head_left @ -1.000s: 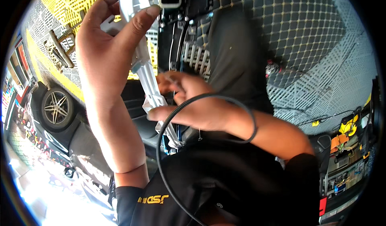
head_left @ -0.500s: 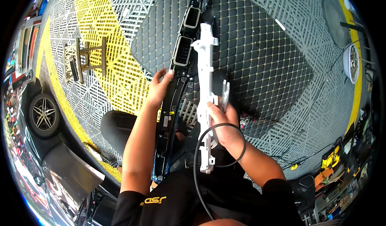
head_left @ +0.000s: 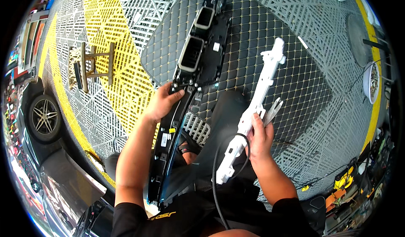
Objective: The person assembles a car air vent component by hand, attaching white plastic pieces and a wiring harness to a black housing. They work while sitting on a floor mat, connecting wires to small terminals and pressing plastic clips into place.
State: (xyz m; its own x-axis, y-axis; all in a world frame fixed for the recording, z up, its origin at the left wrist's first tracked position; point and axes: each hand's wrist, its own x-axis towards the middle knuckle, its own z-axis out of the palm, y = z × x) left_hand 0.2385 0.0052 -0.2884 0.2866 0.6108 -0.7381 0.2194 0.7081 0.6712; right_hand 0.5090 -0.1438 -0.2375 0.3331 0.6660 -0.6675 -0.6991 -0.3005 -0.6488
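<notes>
My left hand [head_left: 162, 103] is closed on the edge of a long black car dashboard trim panel [head_left: 214, 57] with two rectangular air vents [head_left: 192, 55]. The panel slants from the upper middle down toward my lap. In my right hand [head_left: 262, 141] I hold a long white plastic bracket [head_left: 262, 83], apart from the panel and to its right. A silver metal tool with two prongs [head_left: 274, 109] sticks out of the same hand; its exact kind is unclear. A black cable [head_left: 214, 169] loops around the bracket's lower part beside my right hand.
A black quilted mat [head_left: 295, 72] lies on grey and yellow grid floor tiles [head_left: 120, 34]. At left are a small wooden stool [head_left: 98, 64] and a car wheel [head_left: 45, 117]. A white bowl [head_left: 371, 83] of small pieces stands at right, with cables and a yellow tool [head_left: 344, 180] below.
The white bracket, with the silver tool, has moved right, away from the panel, and tilted. More of the panel's right side shows now. My left hand still grips the panel, which has shifted slightly.
</notes>
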